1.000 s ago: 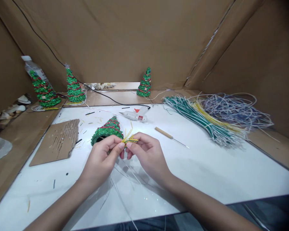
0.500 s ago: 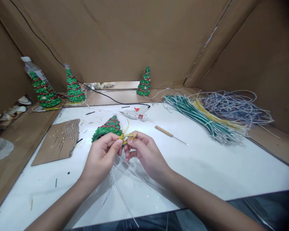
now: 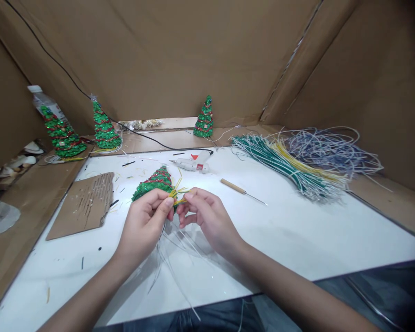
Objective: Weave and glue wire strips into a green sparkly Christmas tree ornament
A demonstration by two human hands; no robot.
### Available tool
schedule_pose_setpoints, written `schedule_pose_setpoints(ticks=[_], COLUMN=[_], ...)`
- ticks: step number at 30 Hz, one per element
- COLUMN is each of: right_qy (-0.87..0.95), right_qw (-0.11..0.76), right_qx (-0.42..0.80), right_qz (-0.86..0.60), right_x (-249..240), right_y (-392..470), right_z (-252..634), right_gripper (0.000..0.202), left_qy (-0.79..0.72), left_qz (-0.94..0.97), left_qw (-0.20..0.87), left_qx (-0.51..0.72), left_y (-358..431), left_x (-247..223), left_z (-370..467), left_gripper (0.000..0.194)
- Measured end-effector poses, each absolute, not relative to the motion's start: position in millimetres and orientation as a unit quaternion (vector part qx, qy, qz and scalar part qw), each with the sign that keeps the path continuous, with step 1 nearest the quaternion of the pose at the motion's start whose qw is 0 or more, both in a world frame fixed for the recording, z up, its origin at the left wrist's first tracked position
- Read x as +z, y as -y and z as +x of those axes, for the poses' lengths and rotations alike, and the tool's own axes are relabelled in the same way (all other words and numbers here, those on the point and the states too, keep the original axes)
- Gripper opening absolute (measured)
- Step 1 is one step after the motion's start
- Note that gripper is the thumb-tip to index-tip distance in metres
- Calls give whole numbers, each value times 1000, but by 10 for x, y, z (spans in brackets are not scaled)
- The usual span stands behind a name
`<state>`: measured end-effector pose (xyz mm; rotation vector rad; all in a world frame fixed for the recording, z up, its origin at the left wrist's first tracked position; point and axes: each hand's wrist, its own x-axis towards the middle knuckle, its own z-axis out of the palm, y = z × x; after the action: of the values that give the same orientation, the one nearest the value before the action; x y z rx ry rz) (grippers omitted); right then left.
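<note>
Yellow strands (image 3: pixel 174 192) pinched in fingers (image 3: pixel 163 210) of left hand (image 3: pixel 145 219), just right of lying tree (image 3: pixel 155 182); right hand (image 3: pixel 210 214) pinches their ends. Relative to that tree: 3 upright trees (image 3: pixel 105 129) and 1 glue gun (image 3: pixel 190 165) beyond, 1 awl (image 3: pixel 233 186) right, 1 cardboard piece (image 3: pixel 81 205) left.

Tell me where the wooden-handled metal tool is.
In the head view, the tool lies on the white table, beyond and right of the right hand.

Yel. strands (image 3: pixel 174 192) look plastic, tbl. (image 3: pixel 283 235) glossy, awl hndl. (image 3: pixel 232 186) wood.
</note>
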<state>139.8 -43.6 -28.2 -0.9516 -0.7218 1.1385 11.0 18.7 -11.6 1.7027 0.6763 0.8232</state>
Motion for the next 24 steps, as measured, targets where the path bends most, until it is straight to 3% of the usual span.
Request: schedule_pose_setpoints(ticks=[24], right_qy=[374], right_qw=[670], right_qx=[438], right_qz=[-468], right_x=[-228], right_y=[488], right_z=[1389], right_gripper=[20], left_qy=[-289], left_qz=[740], left_qw=[499], left_qx=[347], left_y=[-192], left_x=[-189], left_z=[118], left_gripper=[21])
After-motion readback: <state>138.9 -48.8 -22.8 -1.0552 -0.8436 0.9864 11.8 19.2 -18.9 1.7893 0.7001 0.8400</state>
